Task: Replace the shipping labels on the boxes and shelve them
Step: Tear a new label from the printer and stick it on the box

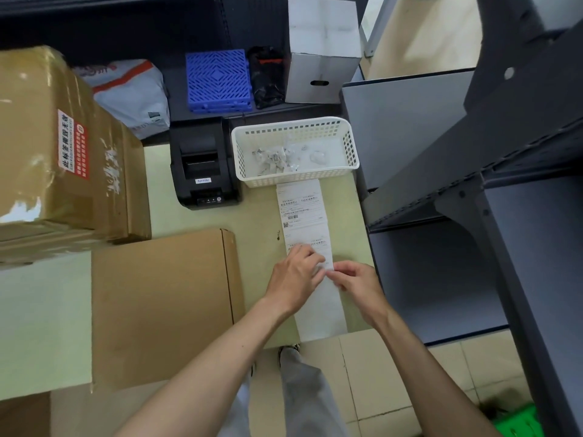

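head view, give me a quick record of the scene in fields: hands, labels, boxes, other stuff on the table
left hand: left hand presses down on the label strip
right hand: right hand pinches the strip's edge, apparently peeling a label
label strip: lies flat on the table, running from the white basket toward the person
basket: holds torn paper scraps
printer: black label printer left of the basket
boxes: flat cardboard box left of the hands; large taped box at far left
shelving: grey shelf unit on the right
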